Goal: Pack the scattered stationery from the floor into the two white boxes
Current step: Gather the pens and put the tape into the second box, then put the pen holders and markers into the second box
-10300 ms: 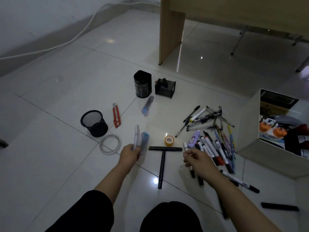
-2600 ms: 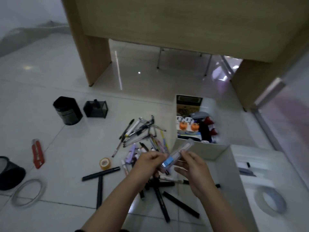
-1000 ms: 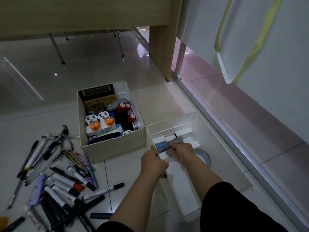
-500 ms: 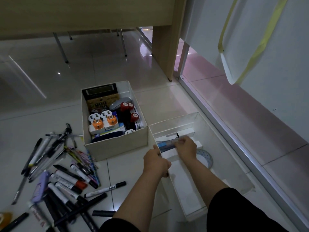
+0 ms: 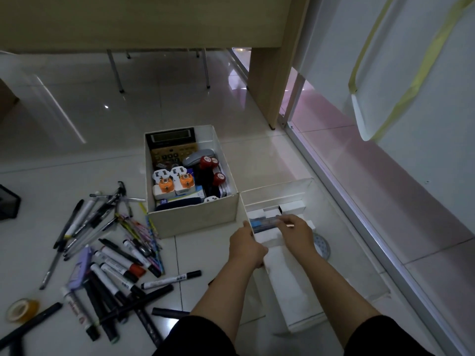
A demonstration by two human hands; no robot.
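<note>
A clear plastic tube of pens (image 5: 264, 222), with a blue band near its left end and dark contents showing through, lies inside the nearer white box (image 5: 354, 242) at its far left corner. Its long axis runs almost level from left to right across the view, one end against the box's left wall and the other under the fingers of the right hand (image 5: 298, 233), which pinches that end from above. The tube rests on top of small white cartons (image 5: 291, 208) stacked at the back of this box, and a roll of tape (image 5: 321, 246) lies flat on the box's bottom just right of the right wrist. The left hand (image 5: 246, 249) is curled closed over the box's left wall, thumb near the tube's left end. The second white box (image 5: 195, 217) stands just beside it to the left, touching at a corner, and holds a calculator (image 5: 171, 147), orange and white plugs (image 5: 174, 183) and red round things (image 5: 212, 168). On the floor (image 5: 77, 150) to the left lies a loose heap of markers and pens (image 5: 113, 258) pointing many ways, with a small yellowish tape roll (image 5: 21, 309) near the lower left edge.
</note>
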